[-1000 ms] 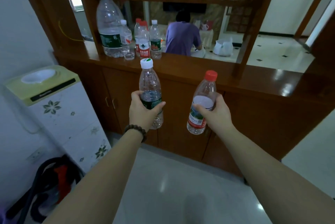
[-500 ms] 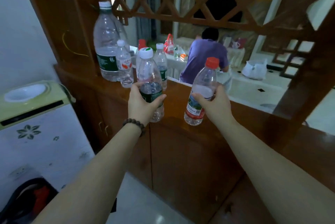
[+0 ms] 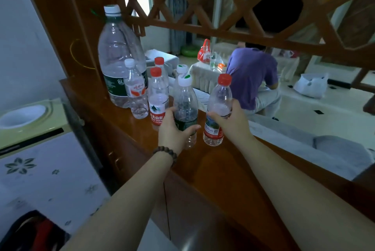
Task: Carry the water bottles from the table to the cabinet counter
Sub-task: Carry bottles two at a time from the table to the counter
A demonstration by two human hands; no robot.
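Head view, the only one. Left hand (image 3: 174,129), beaded bracelet (image 3: 165,152) at the wrist, fingers and thumb curled round the middle of a clear plastic bottle with white cap and dark green label (image 3: 185,108). Right hand (image 3: 233,123) wrapped likewise round a clear plastic bottle with red cap and red-and-white label (image 3: 218,112). Both bottles upright, side by side, over the glossy brown wooden cabinet counter (image 3: 213,165). Bases at or just above the wood; contact not clear from this angle.

Already standing on the counter, left of the held pair: a large clear water jug marked 6L (image 3: 119,55) at the back against the wooden post, a small clear bottle with white cap and orange label (image 3: 136,90) just in front of it, a red-capped bottle with red label (image 3: 157,100) just beside the left hand, another red cap (image 3: 159,61) and a white cap (image 3: 182,68) behind, bodies mostly hidden.

Judgement: well along. Several bottles delivered, this pair at the point of set-down. Left to do: lower until bases sit flat, loosen both grips, clear the hands without knocking the close-packed neighbours. Whether more bottles wait on the table cannot be told; table not identifiable.

Beyond the lattice screen (image 3: 223,7), a person in a purple shirt (image 3: 251,76), bent over. White-and-green water dispenser (image 3: 30,129) at lower left.
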